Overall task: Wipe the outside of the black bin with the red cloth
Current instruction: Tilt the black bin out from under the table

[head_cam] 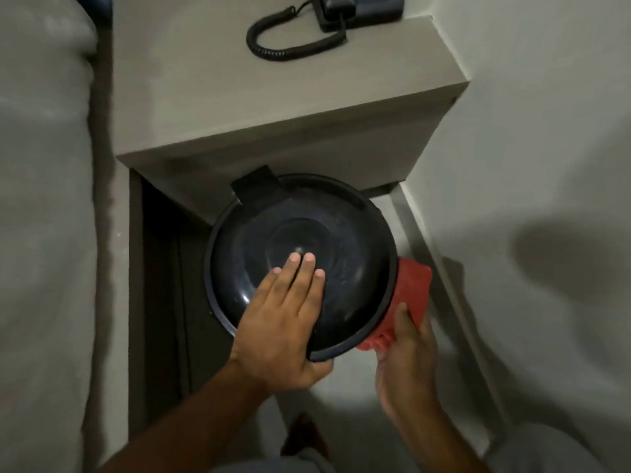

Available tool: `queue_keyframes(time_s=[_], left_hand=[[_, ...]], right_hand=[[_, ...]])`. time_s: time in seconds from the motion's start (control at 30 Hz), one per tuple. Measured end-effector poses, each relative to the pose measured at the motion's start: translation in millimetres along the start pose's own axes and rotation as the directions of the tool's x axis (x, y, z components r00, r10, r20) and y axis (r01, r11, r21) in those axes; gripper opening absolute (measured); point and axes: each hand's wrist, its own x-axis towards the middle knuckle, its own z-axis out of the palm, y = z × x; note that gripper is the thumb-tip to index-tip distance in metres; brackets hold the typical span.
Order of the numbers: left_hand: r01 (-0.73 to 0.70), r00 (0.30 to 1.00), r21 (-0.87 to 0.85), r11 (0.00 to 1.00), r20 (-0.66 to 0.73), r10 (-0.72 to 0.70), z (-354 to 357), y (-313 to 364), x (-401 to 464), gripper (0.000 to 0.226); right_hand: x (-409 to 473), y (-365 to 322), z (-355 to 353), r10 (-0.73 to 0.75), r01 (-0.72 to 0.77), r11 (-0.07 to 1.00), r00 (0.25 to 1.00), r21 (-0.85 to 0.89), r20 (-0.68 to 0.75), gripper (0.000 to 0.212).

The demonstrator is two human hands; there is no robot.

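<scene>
The round black bin [341, 227] stands on the floor in front of a bedside cabinet, seen from above with its domed lid closed. My left hand [283, 319] lies flat on the lid, fingers together, thumb hooked under the near rim. My right hand [406, 356] holds the red cloth [409, 288] pressed against the bin's right outer side, below the rim. Most of the bin's side wall is hidden under the lid.
A grey bedside cabinet [273, 107] stands just behind the bin, with a black telephone [358, 8] and its coiled cord on top. A bed [41, 199] runs along the left. A white wall [546, 165] and skirting close off the right side.
</scene>
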Motion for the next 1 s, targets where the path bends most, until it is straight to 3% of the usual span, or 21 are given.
queue_keyframes(time_s=[0.13, 0.3, 0.47, 0.63, 0.73, 0.87, 1.0], left_hand=[[-0.005, 0.995, 0.043, 0.999, -0.098, 0.009, 6, -6, 12, 0.11], [0.034, 0.999, 0.236, 0.971, 0.006, -0.037, -6, 8, 13, 0.115], [0.134, 0.973, 0.35, 0.927, 0.129, -0.189, -14, 38, 27, 0.125], [0.229, 0.97, 0.282, 0.932, 0.008, -0.241, 5, 61, 47, 0.116], [0.28, 0.953, 0.255, 0.925, 0.042, -0.3, 7, 66, 65, 0.116], [0.367, 0.914, 0.182, 0.912, 0.11, -0.39, -1, 64, 74, 0.125], [0.377, 0.925, 0.111, 0.919, 0.005, -0.38, -41, 49, 82, 0.12]], right_hand=[[22, 15, 4, -0.092, 0.091, 0.996, 0.993, 0.027, 0.077, 0.032], [38, 11, -28, -0.07, 0.053, 0.995, 0.973, 0.084, 0.221, 0.027], [28, -14, -84, -0.115, 0.11, 0.99, 0.992, 0.087, 0.05, 0.027], [35, -28, -122, -0.001, -0.001, 0.991, 1.0, 0.136, 0.014, 0.027], [41, -24, -121, 0.057, -0.059, 0.992, 0.998, 0.115, 0.02, 0.023], [46, -20, -115, -0.06, 0.053, 0.994, 0.996, 0.093, 0.07, 0.019], [46, -15, -105, -0.097, 0.089, 0.994, 0.983, 0.057, 0.157, 0.024]])
